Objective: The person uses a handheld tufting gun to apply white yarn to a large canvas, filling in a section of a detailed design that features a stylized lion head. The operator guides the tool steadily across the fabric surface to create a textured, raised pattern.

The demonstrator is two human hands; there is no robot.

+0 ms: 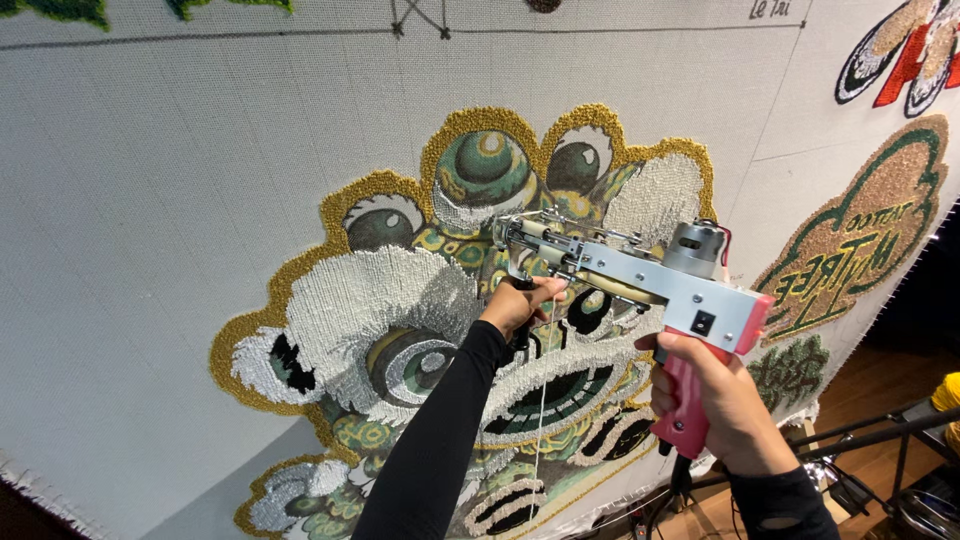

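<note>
A tufting gun (640,280) with a silver metal body and a pink grip is pressed nose-first against a stretched white cloth (150,200). My right hand (715,395) is closed around the pink grip at the lower right. Under the gun's nose, my left hand (520,303), in a black sleeve, grips the black front handle. The needle end touches a tufted design (400,320) of gold, green, white and black yarn with large round eyes. A thin white yarn strand (543,400) hangs down from the gun.
Other tufted pieces sit on the same cloth at the right: a green and beige tree-shaped patch (860,240) and a red, white and black one (905,50). Wooden floor and black metal frame bars (880,430) show at the lower right.
</note>
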